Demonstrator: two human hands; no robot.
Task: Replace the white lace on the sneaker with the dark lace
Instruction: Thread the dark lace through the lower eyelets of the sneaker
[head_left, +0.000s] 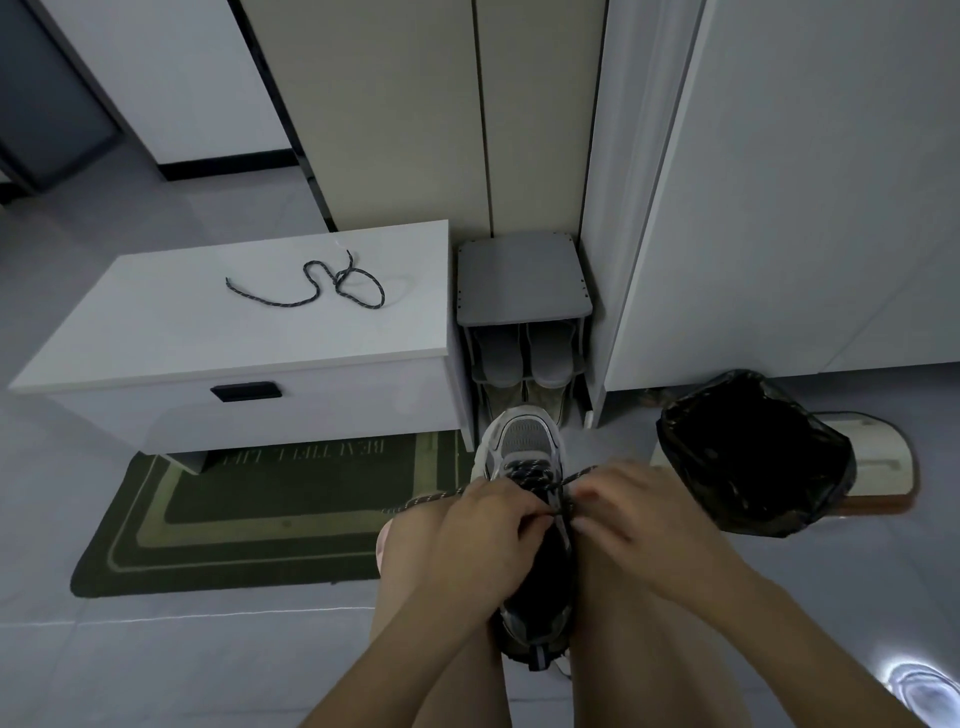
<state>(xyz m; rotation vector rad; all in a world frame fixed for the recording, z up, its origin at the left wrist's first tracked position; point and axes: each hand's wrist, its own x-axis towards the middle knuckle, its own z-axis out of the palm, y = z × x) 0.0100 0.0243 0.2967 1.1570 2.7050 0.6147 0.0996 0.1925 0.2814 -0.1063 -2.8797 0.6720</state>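
A grey and white sneaker (524, 441) is clamped between my bare knees, toe pointing away from me. A dark speckled lace (530, 474) crosses its upper eyelets, and one end trails left over my knee. My left hand (483, 525) pinches the lace at the sneaker's left side. My right hand (628, 514) pinches a thin strand of the same lace at the right side. A second dark lace (332, 286) lies coiled on the white cabinet top (208, 322), and a faint white lace (402, 291) lies beside it.
A small grey shoe rack (522, 280) with slippers stands right of the cabinet. A bin with a black bag (748, 452) sits on the floor at the right. A green doormat (260, 514) lies in front of the cabinet.
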